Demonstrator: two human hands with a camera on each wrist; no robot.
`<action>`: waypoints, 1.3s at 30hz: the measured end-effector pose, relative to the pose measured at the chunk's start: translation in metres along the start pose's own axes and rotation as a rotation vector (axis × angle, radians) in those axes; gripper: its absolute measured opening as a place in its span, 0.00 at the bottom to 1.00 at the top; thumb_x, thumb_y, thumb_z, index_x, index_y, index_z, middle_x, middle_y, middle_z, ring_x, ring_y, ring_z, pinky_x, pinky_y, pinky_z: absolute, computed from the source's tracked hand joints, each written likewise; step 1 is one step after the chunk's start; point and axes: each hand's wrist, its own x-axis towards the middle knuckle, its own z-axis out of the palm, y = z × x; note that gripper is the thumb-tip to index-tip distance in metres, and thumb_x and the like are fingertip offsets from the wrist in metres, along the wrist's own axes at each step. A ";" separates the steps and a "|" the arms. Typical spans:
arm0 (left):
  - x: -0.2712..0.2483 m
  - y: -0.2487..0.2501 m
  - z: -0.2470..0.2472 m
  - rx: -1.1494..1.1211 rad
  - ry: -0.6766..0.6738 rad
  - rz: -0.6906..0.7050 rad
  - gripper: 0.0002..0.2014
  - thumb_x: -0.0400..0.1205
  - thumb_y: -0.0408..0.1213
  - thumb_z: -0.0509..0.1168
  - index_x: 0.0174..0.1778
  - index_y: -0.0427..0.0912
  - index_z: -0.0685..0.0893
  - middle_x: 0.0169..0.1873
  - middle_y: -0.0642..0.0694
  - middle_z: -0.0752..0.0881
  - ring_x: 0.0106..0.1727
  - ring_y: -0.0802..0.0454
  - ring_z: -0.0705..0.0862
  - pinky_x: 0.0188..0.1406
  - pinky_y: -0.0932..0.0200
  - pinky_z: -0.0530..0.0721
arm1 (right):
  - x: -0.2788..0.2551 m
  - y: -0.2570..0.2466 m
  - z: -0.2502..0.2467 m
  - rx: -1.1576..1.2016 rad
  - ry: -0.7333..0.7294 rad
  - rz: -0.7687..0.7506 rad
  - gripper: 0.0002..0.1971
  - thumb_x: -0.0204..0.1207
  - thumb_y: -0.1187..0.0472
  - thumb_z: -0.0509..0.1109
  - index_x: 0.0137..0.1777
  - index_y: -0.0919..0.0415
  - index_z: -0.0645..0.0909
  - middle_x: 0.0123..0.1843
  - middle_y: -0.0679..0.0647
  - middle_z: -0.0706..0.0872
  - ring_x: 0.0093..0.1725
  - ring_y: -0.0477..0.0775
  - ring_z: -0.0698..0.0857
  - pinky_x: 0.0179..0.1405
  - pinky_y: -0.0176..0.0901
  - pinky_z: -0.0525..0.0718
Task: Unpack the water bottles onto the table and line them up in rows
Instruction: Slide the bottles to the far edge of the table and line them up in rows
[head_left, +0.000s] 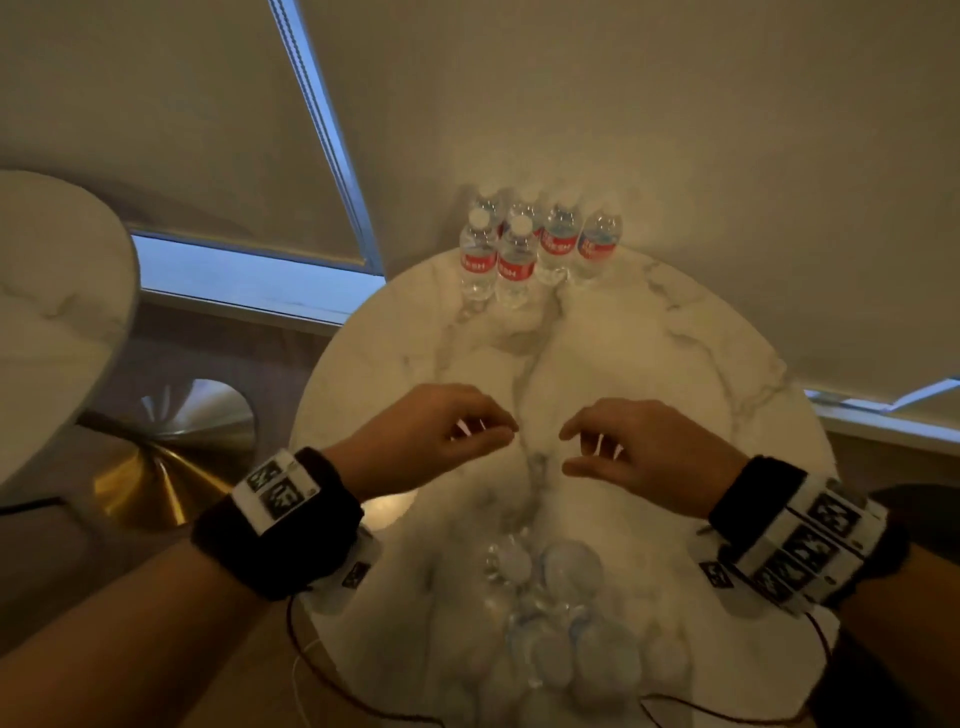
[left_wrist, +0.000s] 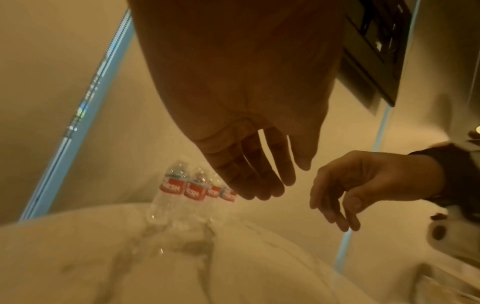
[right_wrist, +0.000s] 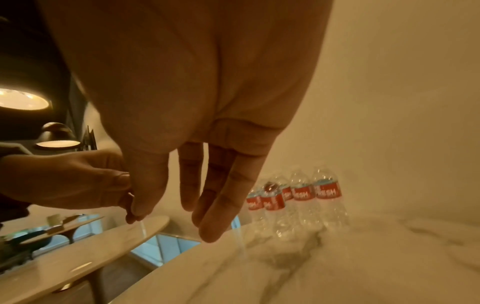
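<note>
Overhead, head view: six unpacked bottles (head_left: 537, 244) stand in two rows at the far edge of the round marble worktop (head_left: 701, 364), leaving near space for more. The pack (head_left: 561, 613) of remaining bottles sits at the near edge. Left hand (head_left: 436, 436) and right hand (head_left: 649, 447) hover between, empty, fingers loosely curled.

Left wrist view: fingers relaxed, holding nothing.

Right wrist view: likewise slack; probably about to reach for the pack.

A second round marble-topped table (head_left: 57, 291) stands at far left on a brass-coloured base (head_left: 171, 457). Pale roller blinds (head_left: 156, 130) cover the far windows. Two lit lamps (right_wrist: 23, 100) show at left in the right wrist view.
</note>
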 end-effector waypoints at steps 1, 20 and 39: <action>-0.015 0.007 0.011 -0.014 -0.041 -0.002 0.12 0.84 0.51 0.69 0.58 0.52 0.91 0.49 0.55 0.90 0.47 0.60 0.87 0.47 0.64 0.88 | -0.014 -0.004 0.011 0.022 -0.027 -0.022 0.22 0.73 0.32 0.64 0.60 0.42 0.81 0.46 0.40 0.83 0.42 0.43 0.84 0.46 0.44 0.86; 0.103 0.003 0.016 0.266 -0.198 0.014 0.18 0.81 0.40 0.73 0.67 0.45 0.85 0.59 0.42 0.82 0.52 0.49 0.80 0.50 0.65 0.69 | 0.039 0.052 -0.014 -0.159 0.006 0.132 0.20 0.74 0.44 0.72 0.62 0.52 0.80 0.55 0.53 0.82 0.54 0.57 0.82 0.51 0.46 0.78; 0.305 -0.043 -0.057 0.500 -0.130 0.031 0.17 0.82 0.31 0.69 0.68 0.44 0.84 0.65 0.38 0.79 0.61 0.37 0.83 0.63 0.41 0.84 | 0.206 0.125 -0.119 -0.201 0.243 0.227 0.16 0.77 0.55 0.71 0.63 0.57 0.81 0.56 0.61 0.81 0.54 0.65 0.81 0.47 0.47 0.73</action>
